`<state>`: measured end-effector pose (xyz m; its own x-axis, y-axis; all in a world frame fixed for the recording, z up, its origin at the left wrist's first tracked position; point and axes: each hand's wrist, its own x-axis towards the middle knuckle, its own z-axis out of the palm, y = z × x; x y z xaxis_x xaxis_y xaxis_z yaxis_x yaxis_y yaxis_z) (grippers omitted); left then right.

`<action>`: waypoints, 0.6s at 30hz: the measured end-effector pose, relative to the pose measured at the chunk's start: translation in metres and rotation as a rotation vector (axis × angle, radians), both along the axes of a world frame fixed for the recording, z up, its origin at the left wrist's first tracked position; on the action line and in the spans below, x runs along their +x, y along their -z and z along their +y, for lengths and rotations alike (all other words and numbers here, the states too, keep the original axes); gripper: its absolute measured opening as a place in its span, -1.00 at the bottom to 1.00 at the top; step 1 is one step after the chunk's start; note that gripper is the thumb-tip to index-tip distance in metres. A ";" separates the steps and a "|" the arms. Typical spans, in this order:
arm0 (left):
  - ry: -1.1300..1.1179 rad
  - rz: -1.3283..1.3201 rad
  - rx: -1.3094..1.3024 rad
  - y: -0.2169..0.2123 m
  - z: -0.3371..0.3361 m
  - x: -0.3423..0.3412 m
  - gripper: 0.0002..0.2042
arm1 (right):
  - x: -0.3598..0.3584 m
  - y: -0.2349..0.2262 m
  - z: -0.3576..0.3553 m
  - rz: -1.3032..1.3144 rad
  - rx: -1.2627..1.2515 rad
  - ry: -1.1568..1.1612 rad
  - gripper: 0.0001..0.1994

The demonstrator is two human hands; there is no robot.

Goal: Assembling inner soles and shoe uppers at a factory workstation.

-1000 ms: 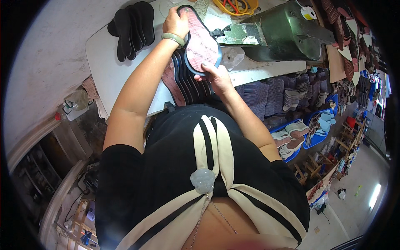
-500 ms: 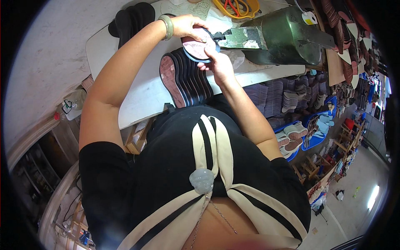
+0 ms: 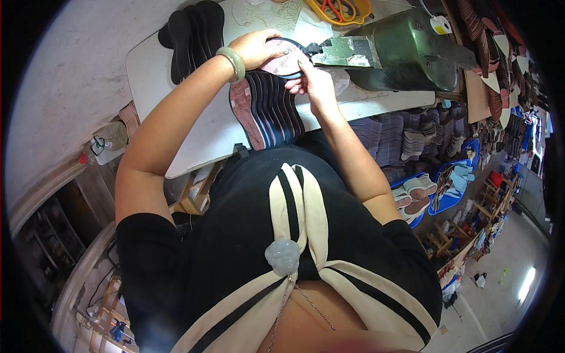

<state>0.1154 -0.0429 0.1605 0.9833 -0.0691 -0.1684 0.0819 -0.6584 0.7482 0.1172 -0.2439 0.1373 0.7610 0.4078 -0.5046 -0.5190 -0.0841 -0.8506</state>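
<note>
A shoe sole (image 3: 285, 63) with a pink patterned face and a dark and blue edge is held up against the narrow end of a green sewing machine (image 3: 406, 54). My left hand (image 3: 256, 49) grips its left side, fingers on top. On its right side, close to the machine's tip, my right hand (image 3: 315, 86) pinches the edge with the thumb on the pink face. The spot where sole and machine meet is partly covered by my fingers. Just below my hands, a row of similar soles (image 3: 244, 113) stands packed on the white table (image 3: 197, 136), the pink face of the leftmost one showing.
More black soles (image 3: 203, 36) lie at the table's far left. A yellow basket (image 3: 360, 13) with scissors-like orange handles sits behind the machine. To the right, below the table, are stacked soles (image 3: 376, 136) and blue crates (image 3: 452, 194) of footwear parts.
My left hand and wrist have come lower and nearer, over the row of soles. The held sole has turned against the machine, and more of it is hidden by my hands.
</note>
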 end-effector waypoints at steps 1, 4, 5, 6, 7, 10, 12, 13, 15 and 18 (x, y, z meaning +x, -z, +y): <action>-0.045 -0.013 0.001 0.000 -0.002 -0.004 -0.62 | -0.001 0.000 0.000 -0.022 -0.003 0.005 -0.63; -0.140 -0.055 0.004 0.003 -0.008 -0.017 -0.61 | 0.000 -0.001 0.000 -0.078 -0.033 0.009 -0.63; -0.139 -0.028 -0.018 0.007 -0.008 -0.018 -0.59 | 0.000 -0.002 0.000 -0.078 -0.030 0.005 -0.63; -0.137 -0.028 -0.018 0.004 -0.011 -0.020 -0.59 | 0.001 -0.003 0.000 -0.106 -0.045 0.021 -0.62; -0.159 -0.019 -0.037 0.002 -0.015 -0.023 -0.59 | 0.001 -0.004 -0.001 -0.133 -0.060 0.038 -0.61; -0.193 0.048 -0.086 -0.006 -0.023 -0.031 -0.57 | -0.001 -0.002 -0.005 -0.184 -0.049 0.039 -0.62; -0.212 0.022 -0.134 -0.003 -0.027 -0.034 -0.56 | -0.007 0.003 -0.009 -0.169 -0.020 0.023 -0.63; -0.212 0.015 -0.126 -0.002 -0.028 -0.035 -0.49 | -0.012 0.007 -0.012 -0.153 0.007 0.008 -0.64; -0.255 0.019 -0.074 -0.002 -0.034 -0.035 -0.45 | -0.030 0.022 -0.022 -0.230 0.043 -0.094 -0.72; -0.300 0.022 -0.042 0.001 -0.034 -0.035 -0.35 | -0.065 -0.017 -0.023 0.121 0.312 -0.182 -0.71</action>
